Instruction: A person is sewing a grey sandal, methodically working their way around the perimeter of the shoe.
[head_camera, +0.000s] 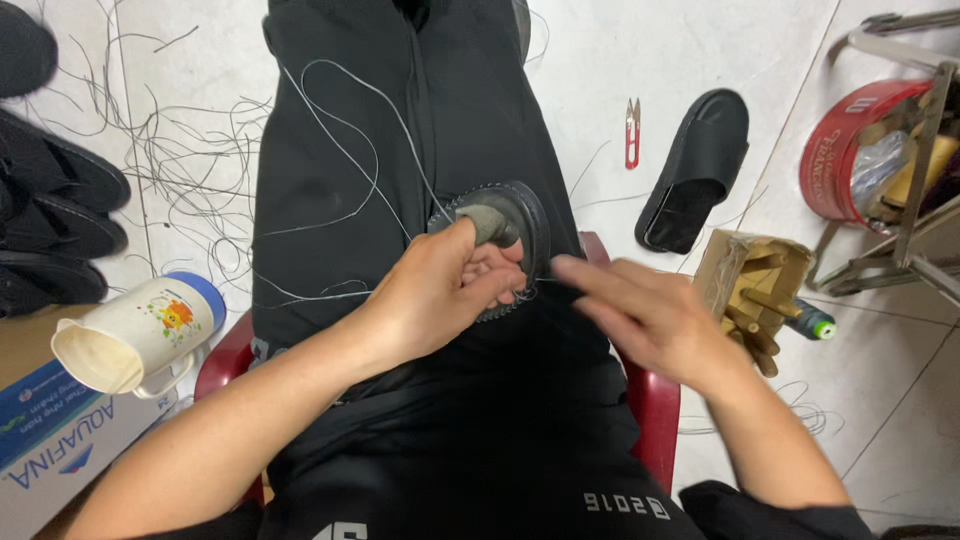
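Observation:
A black shoe with a grey insole rests toe-up on my lap, over black trousers. My left hand grips it from the near side, thumb pressed on the grey insole. My right hand is just right of the shoe, blurred, with fingers stretched toward its edge where a thin thread runs. Whether the right fingers pinch a needle or the thread cannot be made out. The pale thread loops up across my legs.
I sit on a red plastic stool. A white mug lies on a cardboard box at left, black soles beyond. Right: red thread snips, a black slipper, a box of wooden tools, a red tin. Loose threads litter the tiles.

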